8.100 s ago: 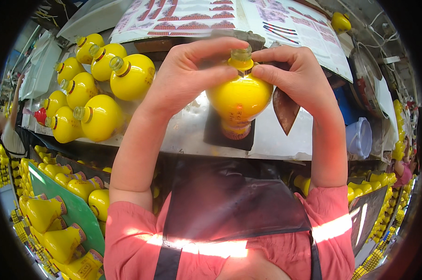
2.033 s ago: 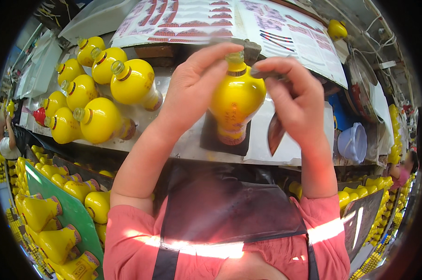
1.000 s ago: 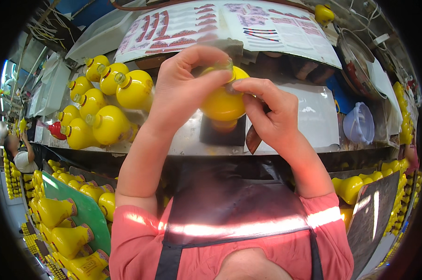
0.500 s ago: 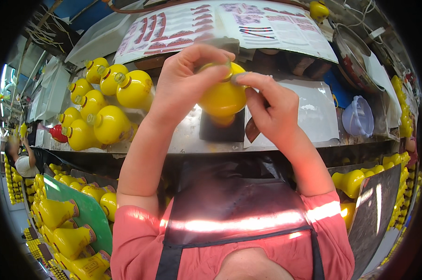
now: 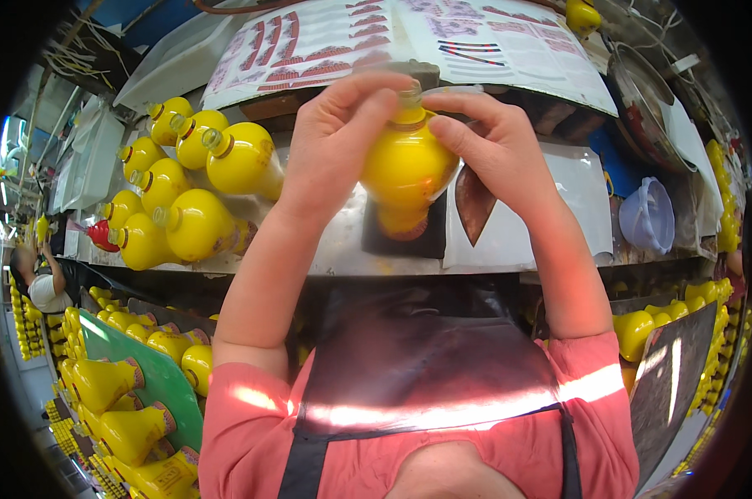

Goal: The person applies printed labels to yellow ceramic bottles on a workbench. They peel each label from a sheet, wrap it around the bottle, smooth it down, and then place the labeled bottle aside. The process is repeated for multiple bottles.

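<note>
The yellow bottle [image 5: 409, 166] stood on a black pad [image 5: 431, 239], its neck [image 5: 410, 100] in the narrow grip of the left hand [image 5: 334, 137]; the right hand [image 5: 496, 148] held a brown pointed blade [image 5: 473, 208]. The neck band [image 5: 410, 126] looked already on, as on the bottles at left [image 5: 194, 224]; handling seemed unfinished.

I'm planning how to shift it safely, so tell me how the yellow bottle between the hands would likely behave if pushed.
The yellow bottle would probably tip fairly easily, since it swells wide above a narrow foot. Its glossy surface may be slippery. The clear, glass-like neck suggests something rigid that could chip if knocked.
</note>
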{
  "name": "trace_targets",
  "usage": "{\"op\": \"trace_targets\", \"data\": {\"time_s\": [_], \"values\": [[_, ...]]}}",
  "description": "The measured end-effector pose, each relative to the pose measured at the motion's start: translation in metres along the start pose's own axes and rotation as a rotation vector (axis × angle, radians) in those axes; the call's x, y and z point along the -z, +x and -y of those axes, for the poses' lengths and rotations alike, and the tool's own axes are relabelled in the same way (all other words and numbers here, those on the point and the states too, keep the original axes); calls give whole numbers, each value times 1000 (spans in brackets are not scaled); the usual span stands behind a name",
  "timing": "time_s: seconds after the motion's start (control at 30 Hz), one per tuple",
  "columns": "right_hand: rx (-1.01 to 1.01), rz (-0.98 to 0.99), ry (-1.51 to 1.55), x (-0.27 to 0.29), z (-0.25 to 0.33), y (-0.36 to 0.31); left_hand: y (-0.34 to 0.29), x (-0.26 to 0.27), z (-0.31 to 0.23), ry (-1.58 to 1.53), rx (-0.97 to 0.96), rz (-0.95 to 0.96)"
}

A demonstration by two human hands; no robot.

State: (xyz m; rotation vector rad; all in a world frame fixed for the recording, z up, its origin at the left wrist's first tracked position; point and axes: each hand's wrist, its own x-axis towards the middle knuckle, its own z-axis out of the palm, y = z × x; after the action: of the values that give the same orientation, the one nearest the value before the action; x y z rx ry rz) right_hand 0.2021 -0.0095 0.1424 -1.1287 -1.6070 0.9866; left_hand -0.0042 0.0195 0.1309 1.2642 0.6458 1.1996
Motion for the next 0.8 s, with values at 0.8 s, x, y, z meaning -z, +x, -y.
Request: {"op": "trace_targets", "data": {"time_s": [0.8], "values": [[-386, 106, 210, 6, 9, 21, 1, 10, 15, -79, 35, 38]]}}
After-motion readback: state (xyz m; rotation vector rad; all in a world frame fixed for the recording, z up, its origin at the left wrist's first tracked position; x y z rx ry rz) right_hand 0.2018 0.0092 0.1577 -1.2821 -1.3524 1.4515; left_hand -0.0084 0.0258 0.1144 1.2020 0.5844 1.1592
